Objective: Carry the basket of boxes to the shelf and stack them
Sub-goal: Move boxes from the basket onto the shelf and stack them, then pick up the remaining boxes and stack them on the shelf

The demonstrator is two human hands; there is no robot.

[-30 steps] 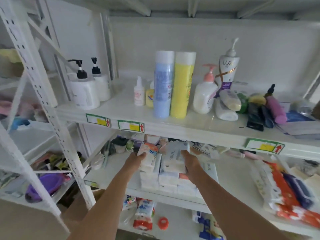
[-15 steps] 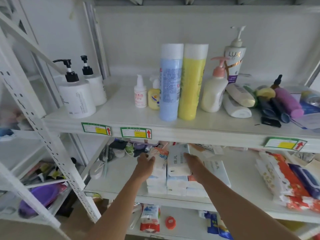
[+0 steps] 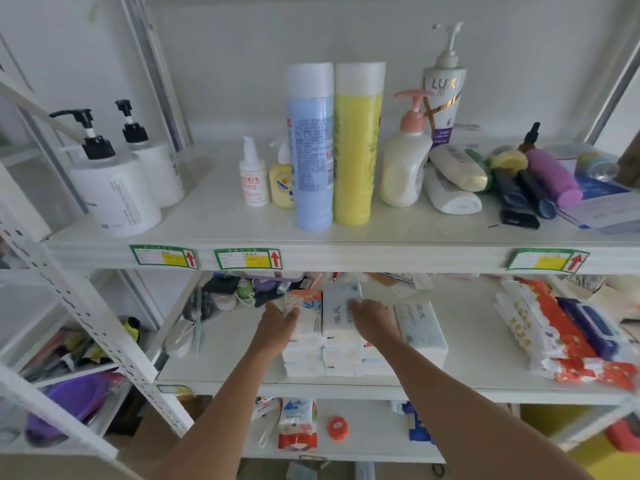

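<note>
Several soft tissue packs [image 3: 325, 362] are stacked in two columns on the middle shelf [image 3: 225, 358]. My left hand [image 3: 277, 325] grips the orange-and-blue patterned pack [image 3: 306, 315] by its left side, on top of the left column. On top of the right column lies a white pack [image 3: 337, 311]; my right hand [image 3: 372, 320] rests on it with the fingers laid across it. A further white pack [image 3: 420, 327] lies flat just right of my right hand. No basket is in view.
The upper shelf [image 3: 381, 258] hangs close above my hands and carries tall blue and yellow bottles [image 3: 332, 143] and pump bottles. Red and blue packs [image 3: 561, 341] fill the middle shelf's right end, small clutter [image 3: 225, 292] its back left. A perforated post [image 3: 86, 306] slants at left.
Both hands have moved the two packs deeper and lower, from above the columns down onto them. The camera has come closer to the shelf.
</note>
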